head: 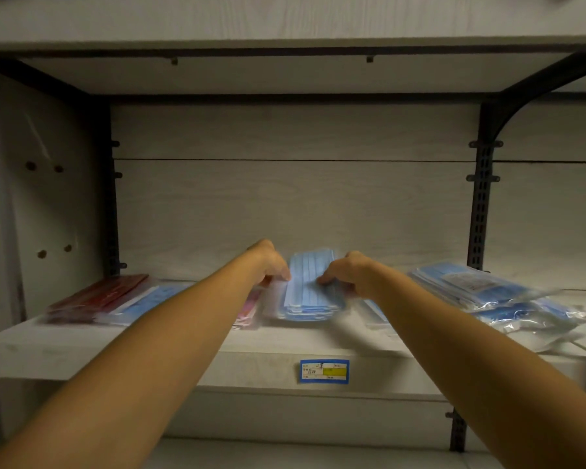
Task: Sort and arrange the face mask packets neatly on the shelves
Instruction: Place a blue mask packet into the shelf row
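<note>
Both my arms reach straight forward over the shelf (264,343), forearms nearly level; my left hand (271,262) sits at the left edge of the blue mask packet (310,289), fingers curled down onto its rim, gripping it; my right hand (349,274) meets the packet's right edge, fingertips bent and pinching the clear wrap there; so I am holding this packet from both sides. The packet lies flat on the shelf, its long side running toward the back wall, a little back from the shelf's front lip; the price label (324,371) hangs on that lip, just in front of the packet. Left of the packet, a pink packet (249,308) shows partly under my left forearm; farther left lie a pale blue packet (142,304) and a red packet (99,297), touching each other. Right of the packet, a loose heap of blue packets (481,289) spreads to the shelf's right end; behind the packet, bare shelf runs to the wall, and the board above stands high over my hands.
</note>
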The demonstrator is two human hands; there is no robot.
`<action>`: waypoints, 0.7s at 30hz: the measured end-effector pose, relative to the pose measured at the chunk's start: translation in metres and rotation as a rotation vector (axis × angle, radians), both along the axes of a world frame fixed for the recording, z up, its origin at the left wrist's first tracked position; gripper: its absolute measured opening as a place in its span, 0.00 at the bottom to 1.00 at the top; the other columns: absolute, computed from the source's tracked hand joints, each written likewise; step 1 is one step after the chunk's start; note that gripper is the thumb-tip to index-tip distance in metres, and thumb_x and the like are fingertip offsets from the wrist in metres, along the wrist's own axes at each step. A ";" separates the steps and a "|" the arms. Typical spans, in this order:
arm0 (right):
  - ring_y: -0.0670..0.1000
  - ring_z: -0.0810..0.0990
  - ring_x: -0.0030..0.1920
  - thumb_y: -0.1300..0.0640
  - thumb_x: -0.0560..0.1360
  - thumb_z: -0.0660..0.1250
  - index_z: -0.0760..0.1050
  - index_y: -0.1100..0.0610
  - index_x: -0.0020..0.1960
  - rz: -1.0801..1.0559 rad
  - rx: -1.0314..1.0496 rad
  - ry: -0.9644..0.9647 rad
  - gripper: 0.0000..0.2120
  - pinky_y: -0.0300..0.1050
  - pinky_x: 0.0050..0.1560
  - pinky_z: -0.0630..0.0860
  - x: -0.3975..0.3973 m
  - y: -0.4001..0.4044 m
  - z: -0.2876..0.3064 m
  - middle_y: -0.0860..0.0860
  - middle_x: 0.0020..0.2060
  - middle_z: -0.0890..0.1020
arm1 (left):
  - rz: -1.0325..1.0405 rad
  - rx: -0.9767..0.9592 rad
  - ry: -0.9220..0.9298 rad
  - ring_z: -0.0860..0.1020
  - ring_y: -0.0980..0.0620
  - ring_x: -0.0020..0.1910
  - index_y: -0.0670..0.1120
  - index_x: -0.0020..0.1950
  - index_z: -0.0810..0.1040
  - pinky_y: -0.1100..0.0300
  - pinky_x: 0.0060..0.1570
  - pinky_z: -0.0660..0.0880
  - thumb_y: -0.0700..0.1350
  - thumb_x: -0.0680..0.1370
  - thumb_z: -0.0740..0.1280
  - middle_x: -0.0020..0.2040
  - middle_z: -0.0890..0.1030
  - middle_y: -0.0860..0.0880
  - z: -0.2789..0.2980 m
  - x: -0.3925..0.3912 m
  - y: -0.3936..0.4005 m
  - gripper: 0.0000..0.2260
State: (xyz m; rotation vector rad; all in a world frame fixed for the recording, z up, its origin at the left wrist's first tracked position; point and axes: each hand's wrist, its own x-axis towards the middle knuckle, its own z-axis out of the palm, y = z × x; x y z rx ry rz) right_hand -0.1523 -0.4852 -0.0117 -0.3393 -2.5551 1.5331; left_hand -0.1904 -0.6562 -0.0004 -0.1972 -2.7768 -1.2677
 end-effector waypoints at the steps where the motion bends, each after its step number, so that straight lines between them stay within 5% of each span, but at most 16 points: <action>1: 0.59 0.84 0.48 0.63 0.71 0.78 0.72 0.66 0.63 -0.005 0.019 -0.014 0.24 0.53 0.48 0.83 -0.001 0.000 -0.002 0.62 0.51 0.82 | 0.001 -0.032 -0.004 0.79 0.44 0.41 0.40 0.45 0.70 0.52 0.38 0.79 0.34 0.72 0.77 0.46 0.78 0.38 -0.002 0.001 0.000 0.15; 4: 0.56 0.82 0.42 0.61 0.73 0.77 0.72 0.63 0.58 -0.009 0.092 -0.059 0.19 0.49 0.43 0.81 -0.001 -0.001 -0.007 0.60 0.46 0.81 | 0.027 -0.194 0.035 0.78 0.46 0.41 0.41 0.50 0.72 0.56 0.36 0.76 0.41 0.72 0.78 0.44 0.76 0.43 -0.005 0.007 0.003 0.16; 8: 0.54 0.79 0.40 0.57 0.73 0.77 0.77 0.63 0.53 -0.014 0.193 -0.134 0.14 0.46 0.42 0.77 0.001 -0.005 -0.013 0.58 0.40 0.79 | 0.051 -0.347 0.079 0.82 0.46 0.48 0.40 0.59 0.77 0.59 0.42 0.78 0.44 0.73 0.78 0.55 0.81 0.42 -0.005 0.010 0.007 0.19; 13: 0.55 0.76 0.32 0.55 0.74 0.75 0.71 0.64 0.43 -0.034 0.336 -0.204 0.15 0.44 0.29 0.72 0.003 -0.008 -0.017 0.59 0.37 0.78 | 0.043 -0.437 0.075 0.82 0.46 0.48 0.42 0.54 0.79 0.59 0.41 0.77 0.45 0.71 0.78 0.57 0.82 0.42 -0.012 0.010 0.012 0.16; 15: 0.55 0.76 0.33 0.56 0.77 0.71 0.70 0.65 0.43 -0.016 0.356 -0.255 0.15 0.46 0.31 0.73 0.007 -0.009 -0.017 0.62 0.41 0.79 | 0.043 -0.461 0.065 0.82 0.46 0.46 0.43 0.49 0.78 0.60 0.40 0.77 0.46 0.71 0.79 0.57 0.82 0.42 -0.014 0.011 0.013 0.13; 17: 0.55 0.77 0.34 0.57 0.77 0.72 0.69 0.65 0.43 -0.025 0.343 -0.252 0.15 0.47 0.33 0.75 0.010 -0.009 -0.018 0.62 0.43 0.79 | 0.041 -0.472 0.073 0.82 0.46 0.51 0.43 0.54 0.79 0.59 0.43 0.78 0.47 0.70 0.79 0.58 0.82 0.42 -0.018 0.009 0.013 0.17; 21: 0.55 0.80 0.35 0.57 0.76 0.73 0.69 0.63 0.45 -0.039 0.382 -0.234 0.14 0.47 0.39 0.79 0.014 -0.011 -0.015 0.61 0.38 0.79 | 0.050 -0.440 0.090 0.83 0.45 0.55 0.41 0.57 0.81 0.58 0.45 0.78 0.46 0.71 0.79 0.58 0.82 0.42 -0.022 0.004 0.013 0.18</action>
